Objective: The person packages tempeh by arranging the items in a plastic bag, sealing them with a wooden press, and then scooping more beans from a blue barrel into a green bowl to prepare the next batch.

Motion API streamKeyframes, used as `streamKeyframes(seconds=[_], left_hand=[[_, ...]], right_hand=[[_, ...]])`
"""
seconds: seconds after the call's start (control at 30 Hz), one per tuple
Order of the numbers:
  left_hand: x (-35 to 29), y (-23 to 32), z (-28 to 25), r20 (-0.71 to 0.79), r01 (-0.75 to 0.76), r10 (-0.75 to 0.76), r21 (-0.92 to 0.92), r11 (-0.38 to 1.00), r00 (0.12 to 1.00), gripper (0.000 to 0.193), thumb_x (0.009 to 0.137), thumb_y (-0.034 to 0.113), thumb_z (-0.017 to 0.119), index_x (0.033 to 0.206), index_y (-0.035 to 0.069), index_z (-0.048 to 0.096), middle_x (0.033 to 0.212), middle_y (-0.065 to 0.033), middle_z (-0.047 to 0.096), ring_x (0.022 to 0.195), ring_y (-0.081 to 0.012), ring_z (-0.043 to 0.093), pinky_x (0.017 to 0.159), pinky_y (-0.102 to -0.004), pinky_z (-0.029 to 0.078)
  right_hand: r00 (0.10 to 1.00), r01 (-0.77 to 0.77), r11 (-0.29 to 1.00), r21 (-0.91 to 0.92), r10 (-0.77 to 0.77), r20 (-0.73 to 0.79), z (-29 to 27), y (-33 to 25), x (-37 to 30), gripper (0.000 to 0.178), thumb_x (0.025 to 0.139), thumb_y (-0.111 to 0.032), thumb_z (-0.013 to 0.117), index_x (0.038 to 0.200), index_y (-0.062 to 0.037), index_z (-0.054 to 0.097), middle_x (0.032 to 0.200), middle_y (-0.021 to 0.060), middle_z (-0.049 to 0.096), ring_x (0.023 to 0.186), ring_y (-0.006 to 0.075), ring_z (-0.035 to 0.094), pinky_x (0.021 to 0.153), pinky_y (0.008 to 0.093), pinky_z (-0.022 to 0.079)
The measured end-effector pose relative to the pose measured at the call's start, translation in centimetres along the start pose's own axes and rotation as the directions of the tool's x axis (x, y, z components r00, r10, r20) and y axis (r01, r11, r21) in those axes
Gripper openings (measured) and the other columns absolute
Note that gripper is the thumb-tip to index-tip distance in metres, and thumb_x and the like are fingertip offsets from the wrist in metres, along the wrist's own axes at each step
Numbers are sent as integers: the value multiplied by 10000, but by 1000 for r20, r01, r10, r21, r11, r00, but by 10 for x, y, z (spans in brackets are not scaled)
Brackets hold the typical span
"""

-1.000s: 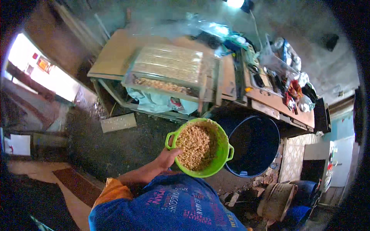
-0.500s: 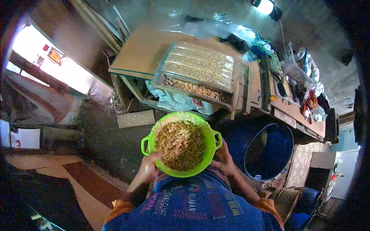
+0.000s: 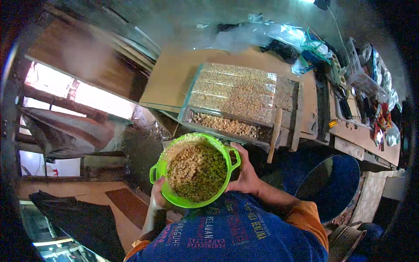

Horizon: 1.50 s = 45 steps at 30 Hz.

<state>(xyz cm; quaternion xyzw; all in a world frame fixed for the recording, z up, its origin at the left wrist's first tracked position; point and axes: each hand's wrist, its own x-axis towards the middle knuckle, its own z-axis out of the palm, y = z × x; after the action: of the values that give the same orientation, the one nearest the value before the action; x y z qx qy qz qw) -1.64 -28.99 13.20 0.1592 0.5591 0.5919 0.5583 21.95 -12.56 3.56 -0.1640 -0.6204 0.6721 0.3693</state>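
Note:
A bright green plastic basin [image 3: 188, 202] with two loop handles is held in front of my body, leaning a little. Inside it lies a heap of pale, split-looking beans or grains [image 3: 192, 170], lighter on the left and darker on the right. My left hand [image 3: 157, 194] grips the lower left rim, thumb over the edge. Against the right side, just by that handle, my right hand [image 3: 245, 174] holds the wall; some of its fingers are hidden behind the basin. Beyond the basin, a shallow frame [image 3: 224, 125] holds loose beans beside plastic-covered rows of similar material [image 3: 235, 89].
The frame rests on a wooden table [image 3: 172, 72], with a wooden stick [image 3: 275, 135] at its right end. A large dark blue drum [image 3: 328, 185] stands to the right. Plastic bags, tools and a clear crate [image 3: 355, 65] crowd the table's right. Dark cloth [image 3: 78, 220] lies lower left.
The view has turned left and the table looks nearer. The basin has shifted slightly left and tilted, so its contents show differently. Both hands still hold it.

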Motion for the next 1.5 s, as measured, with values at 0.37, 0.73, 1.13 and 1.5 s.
streamKeyframes(seconds=[0.37, 0.73, 1.13, 1.5], left_hand=[[57, 12, 10, 178, 81, -97, 96, 992, 979, 905, 872, 725, 342, 1519, 110, 193, 1532, -125, 296, 1394, -278, 323, 1146, -474, 279], [131, -11, -104, 511, -259, -6, 445, 857, 860, 744, 967, 571, 410, 1487, 72, 224, 1286, -59, 507, 1141, -185, 508, 976, -331, 407], [172, -8, -146, 410, 147, -207, 172, 974, 889, 522, 1021, 327, 455, 1430, 46, 292, 1196, -94, 466, 1104, -227, 481, 1003, -356, 376], [199, 13, -130, 298, 457, -474, 127, 880, 829, 658, 978, 411, 514, 1459, 40, 260, 1363, -148, 454, 1280, -290, 445, 1050, -429, 371]], right_hand=[[960, 63, 976, 209, -2, -280, 5, 11, 37, 1207, 509, -476, 928, 1373, -110, 170, 1474, 194, 275, 1362, 333, 321, 1128, 488, 279], [782, 3, 1000, 13, 6, -623, 61, 20, 64, 1117, 631, -553, 803, 1418, -106, 149, 1444, 201, 317, 1355, 352, 325, 1122, 528, 265], [624, -53, 999, -6, 28, -781, 110, 43, 85, 784, 810, -334, 736, 1351, -95, 222, 1419, 214, 368, 1335, 342, 377, 1119, 495, 284], [643, -115, 993, -5, 71, -763, 112, 47, 85, 923, 764, -511, 702, 1401, -92, 182, 1444, 228, 333, 1381, 342, 303, 1139, 489, 233]])
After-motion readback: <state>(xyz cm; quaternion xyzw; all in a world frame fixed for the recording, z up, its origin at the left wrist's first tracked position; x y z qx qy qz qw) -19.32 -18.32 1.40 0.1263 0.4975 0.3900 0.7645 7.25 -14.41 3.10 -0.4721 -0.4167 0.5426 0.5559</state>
